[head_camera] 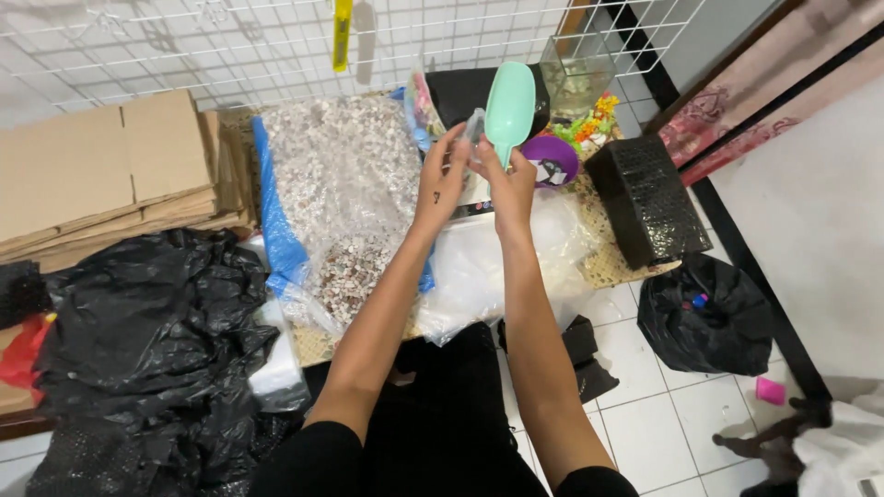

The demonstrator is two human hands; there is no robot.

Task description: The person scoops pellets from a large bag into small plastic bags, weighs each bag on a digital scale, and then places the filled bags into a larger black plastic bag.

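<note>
Head view. The surface point(619, 262) is low and covered with a woven mat; it stands against a white wire grid panel point(230, 46), with white floor tiles point(645, 433) to the right. A yellow strip tag point(342, 32) hangs on the grid.

Packages on the surface: 1 large clear plastic bag of pale gravel point(345, 193) at centre left, lying on a blue sheet point(276, 230); 1 empty clear bag point(479, 267) spread at centre; a black box point(647, 198) at right; a purple bowl point(551, 158) behind the hands; a clear tank point(577, 66) at the back. Flattened cardboard point(101, 170) is stacked at left, and black plastic sheeting point(147, 340) lies below it. A tied black bag point(704, 313) sits on the floor, with a small pink item point(770, 390) near it.

The right hand point(508, 177) has its fingers closed around the handle of a mint-green scoop point(509, 103), held upright above the centre of the surface. The left hand point(444, 175) pinches a small clear bag point(473, 124) just beside the scoop, fingers drawn together.
</note>
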